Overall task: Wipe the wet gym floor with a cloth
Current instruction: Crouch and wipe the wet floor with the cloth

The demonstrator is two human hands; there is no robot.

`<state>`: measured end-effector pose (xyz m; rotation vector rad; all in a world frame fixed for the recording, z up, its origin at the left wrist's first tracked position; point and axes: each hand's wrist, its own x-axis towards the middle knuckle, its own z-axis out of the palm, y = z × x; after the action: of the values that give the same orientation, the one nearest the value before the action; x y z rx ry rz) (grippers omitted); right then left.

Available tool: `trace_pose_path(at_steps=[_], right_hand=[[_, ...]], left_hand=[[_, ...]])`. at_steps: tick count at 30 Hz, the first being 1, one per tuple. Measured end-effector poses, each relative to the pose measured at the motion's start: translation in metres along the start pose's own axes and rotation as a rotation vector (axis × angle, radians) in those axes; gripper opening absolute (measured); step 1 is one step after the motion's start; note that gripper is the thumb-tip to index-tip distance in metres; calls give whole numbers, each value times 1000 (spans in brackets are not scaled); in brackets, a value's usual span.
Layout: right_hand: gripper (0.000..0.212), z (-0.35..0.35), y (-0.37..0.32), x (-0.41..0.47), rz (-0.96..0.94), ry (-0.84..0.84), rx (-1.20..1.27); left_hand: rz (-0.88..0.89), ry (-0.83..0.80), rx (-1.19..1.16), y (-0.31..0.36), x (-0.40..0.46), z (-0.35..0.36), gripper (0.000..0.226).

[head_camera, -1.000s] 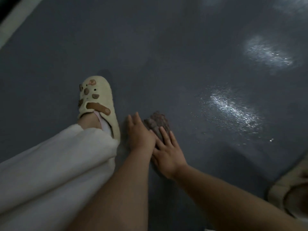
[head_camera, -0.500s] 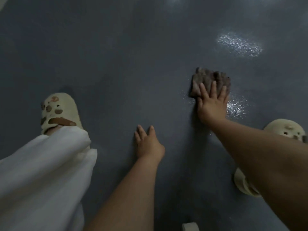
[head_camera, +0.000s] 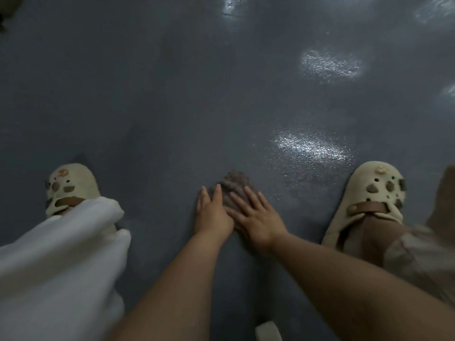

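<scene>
Crumpled brown terry cloth (head_camera: pixel 233 187): drawn back from the glistening wet patch (head_camera: pixel 309 146) of grey gym floor (head_camera: pixel 147 119) to between the cream clogs, right hand (head_camera: pixel 257 219) and rejoined left hand (head_camera: pixel 213 215) pressing it, fingers straight; another outward stroke likely needed.

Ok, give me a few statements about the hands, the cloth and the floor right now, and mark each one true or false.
1. Both hands lie flat on the cloth. True: the left hand and the right hand press on it with straight fingers.
2. The cloth is lifted off the floor. False: it lies on the grey floor.
3. A shiny wet patch lies beyond the cloth, toward the right shoe. True.
4. The cloth is white. False: it is a dark brownish colour.
5. The hands are outside the two shoes. False: they are between the left shoe and the right shoe.
</scene>
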<state>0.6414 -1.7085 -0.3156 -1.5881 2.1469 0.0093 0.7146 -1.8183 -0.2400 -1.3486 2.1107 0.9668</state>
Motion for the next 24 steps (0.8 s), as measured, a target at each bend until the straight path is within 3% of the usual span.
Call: trace_pose_path(at_steps=[4, 7, 9, 13, 18, 22, 24], right_hand=[[54, -26, 70, 4, 386, 124, 70], [56, -49, 124, -4, 644, 41, 119], [56, -60, 136, -9, 701, 32, 200], [57, -56, 99, -15, 681, -23, 309], [60, -33, 27, -48, 492, -174, 233], [55, -48, 32, -46, 406, -402, 283], [48, -62, 42, -49, 406, -431, 324]], left_hand=[[81, -50, 22, 21, -9, 6, 79], [139, -55, 44, 31, -14, 10, 79], [156, -59, 63, 35, -17, 12, 79], [160, -64, 90, 42, -22, 12, 79], [190, -83, 133, 55, -33, 10, 80], [220, -78, 131, 64, -52, 9, 79], [256, -62, 123, 70, -66, 10, 73]])
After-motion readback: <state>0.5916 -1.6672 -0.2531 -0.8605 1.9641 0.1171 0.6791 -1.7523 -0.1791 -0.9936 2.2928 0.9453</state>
